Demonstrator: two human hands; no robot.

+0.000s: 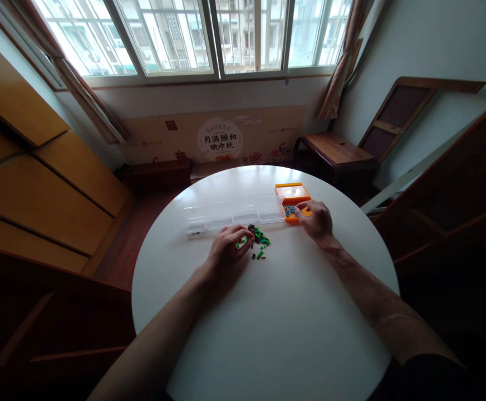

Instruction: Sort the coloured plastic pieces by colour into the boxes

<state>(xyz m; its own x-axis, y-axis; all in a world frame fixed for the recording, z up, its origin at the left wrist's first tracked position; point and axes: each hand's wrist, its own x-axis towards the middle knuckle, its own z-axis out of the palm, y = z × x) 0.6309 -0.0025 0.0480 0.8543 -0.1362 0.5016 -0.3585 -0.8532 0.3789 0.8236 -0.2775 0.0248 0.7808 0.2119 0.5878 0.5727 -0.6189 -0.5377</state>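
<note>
My left hand (228,249) rests on the round white table (268,323), its fingertips touching the left side of a small pile of green and dark pieces (259,238); whether it pinches one is unclear. My right hand (317,219) lies at the front of an open orange box (293,193), fingers reaching over small blue pieces (289,211) inside it. Between the hands, slightly farther away, lies a long clear plastic organiser box (234,214) with several compartments, next to the orange box.
A dark wooden chair (334,150) stands behind the table on the right, a wooden frame (397,111) leaning on the wall beyond it. Wooden cabinets (25,184) line the left. A window (209,33) and a printed cardboard panel (220,139) are at the back.
</note>
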